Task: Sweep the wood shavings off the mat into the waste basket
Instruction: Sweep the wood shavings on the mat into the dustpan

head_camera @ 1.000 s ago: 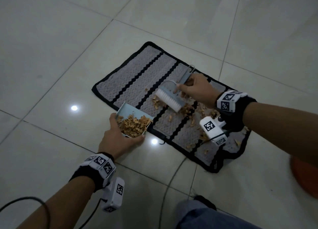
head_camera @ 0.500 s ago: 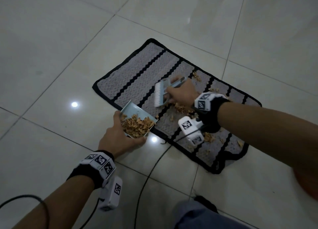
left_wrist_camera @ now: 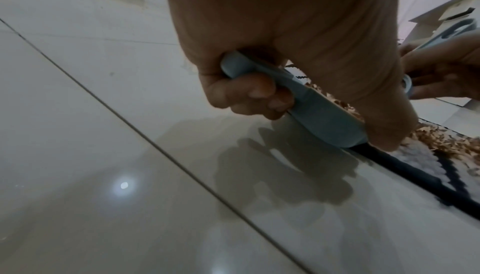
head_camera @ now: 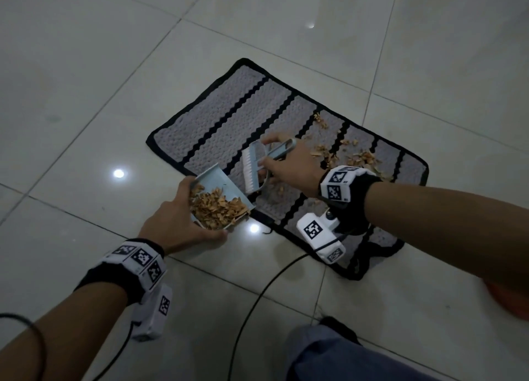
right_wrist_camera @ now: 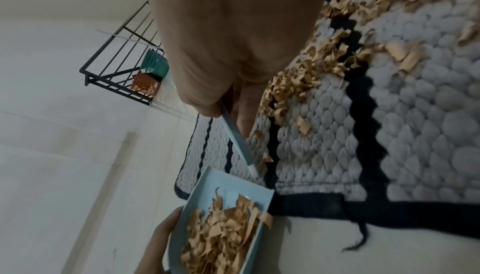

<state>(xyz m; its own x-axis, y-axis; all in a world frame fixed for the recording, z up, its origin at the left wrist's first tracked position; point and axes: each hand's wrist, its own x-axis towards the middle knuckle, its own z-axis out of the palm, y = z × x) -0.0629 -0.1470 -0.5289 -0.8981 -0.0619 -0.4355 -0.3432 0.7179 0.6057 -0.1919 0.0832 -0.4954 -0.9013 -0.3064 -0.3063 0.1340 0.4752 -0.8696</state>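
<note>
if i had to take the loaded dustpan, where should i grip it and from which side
Grip the dustpan by the short handle at its raised back end, coming from the floor side away from the mat, as the left hand does. Its open lip faces the mat and shavings fill the tray, so keep the back low.

The mat (head_camera: 229,117) lies on the floor (head_camera: 86,66). The dustpan (head_camera: 220,189) sits at the mat's 7 o'clock edge, shavings (head_camera: 217,209) in it; the brush (head_camera: 252,169) stands just beside it at 1 o'clock. Loose shavings (head_camera: 357,157) lie at the mat's 3 o'clock end.
</note>
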